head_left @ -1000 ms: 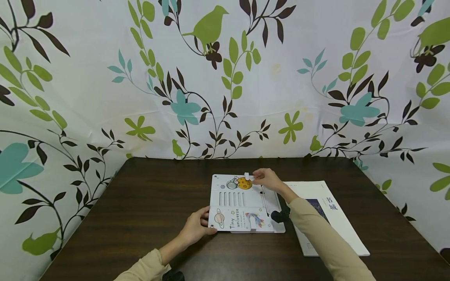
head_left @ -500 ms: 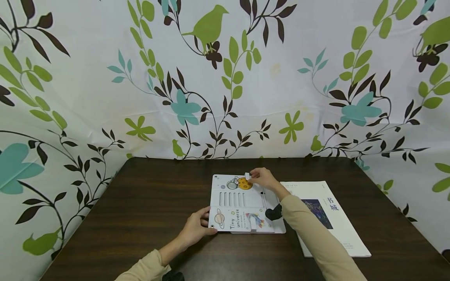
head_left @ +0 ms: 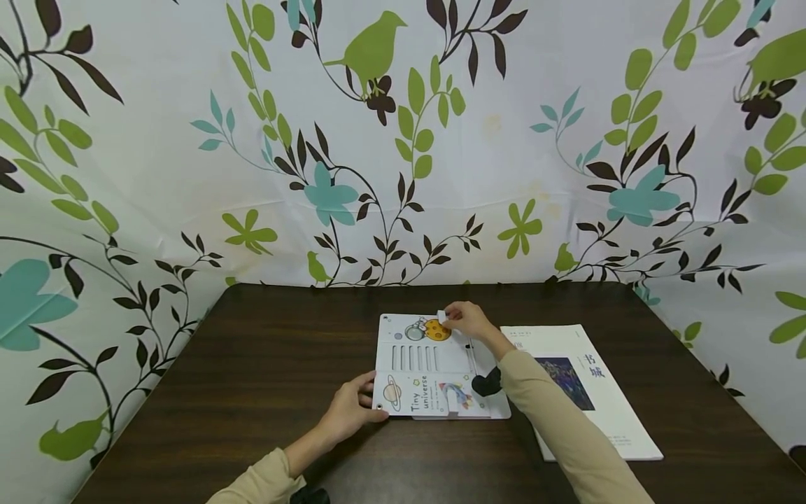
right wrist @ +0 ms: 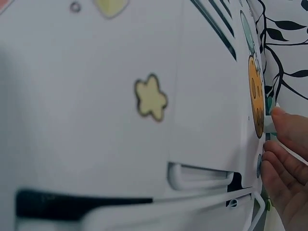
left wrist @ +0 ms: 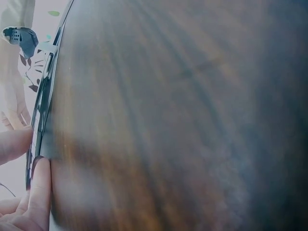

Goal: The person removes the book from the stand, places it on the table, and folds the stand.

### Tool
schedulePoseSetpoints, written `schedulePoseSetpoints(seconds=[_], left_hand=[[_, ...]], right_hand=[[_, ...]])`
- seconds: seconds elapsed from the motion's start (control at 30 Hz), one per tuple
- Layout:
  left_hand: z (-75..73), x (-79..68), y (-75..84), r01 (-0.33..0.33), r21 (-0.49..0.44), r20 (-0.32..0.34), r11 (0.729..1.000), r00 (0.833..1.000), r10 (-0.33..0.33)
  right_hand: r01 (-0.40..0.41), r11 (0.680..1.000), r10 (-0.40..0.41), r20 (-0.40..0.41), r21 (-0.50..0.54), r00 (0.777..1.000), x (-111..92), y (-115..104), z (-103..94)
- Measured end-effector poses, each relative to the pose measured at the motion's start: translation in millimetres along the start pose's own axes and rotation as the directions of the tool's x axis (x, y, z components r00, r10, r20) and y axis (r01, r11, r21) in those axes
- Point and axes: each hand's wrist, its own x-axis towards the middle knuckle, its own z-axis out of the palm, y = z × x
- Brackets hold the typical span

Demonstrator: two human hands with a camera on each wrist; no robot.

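A white book stand [head_left: 453, 358] with cartoon planets, the words "Tiny universe" and a row of slots lies on the dark wooden table. My left hand [head_left: 345, 407] grips its near left corner; in the left wrist view the thumb and a finger [left wrist: 42, 187] sit on opposite faces of the edge. At the far edge, my right hand [head_left: 471, 322] pinches a small white tab [head_left: 442, 316] beside the orange planet. The right wrist view shows the thumb against this tab [right wrist: 269, 123], other fingers curled below it. A white wire arm [right wrist: 192, 208] crosses the stand's surface.
A white book [head_left: 607, 413] with a dark blue picture on its cover lies right of the stand, partly covered by the right sleeve [head_left: 554, 413]. Behind the table's far edge hangs a white cloth [head_left: 491, 140] printed with leaves and birds.
My right hand has shifted slightly left along the far edge onto the white tab, its forearm moving with it. The left hand and the book stand keep their places.
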Motion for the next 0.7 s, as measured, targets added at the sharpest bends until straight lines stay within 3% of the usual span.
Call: schedulePoseSetpoints(seconds=[0.23,0.43,0.7], left_hand=[[0.0,1.1,-1.3,0.001,-0.003,0.007,1.0,1.0,-0.001],[-2.3,2.9,-1.8,0.007,0.011,0.027,1.0,1.0,-0.007],[-22.1,5.1,5.6,0.052,0.05,0.107,0.997,0.993,-0.057]], right_hand=[[-0.023,0.999,0.023,0.004,0.037,1.0,-2,2,-0.5],[-0.052,0.992,0.047,0.055,0.113,0.997,-7,3,-8.1],[0.057,0.995,-0.063,0.074,0.08,0.995,-32,-4,-28.1]])
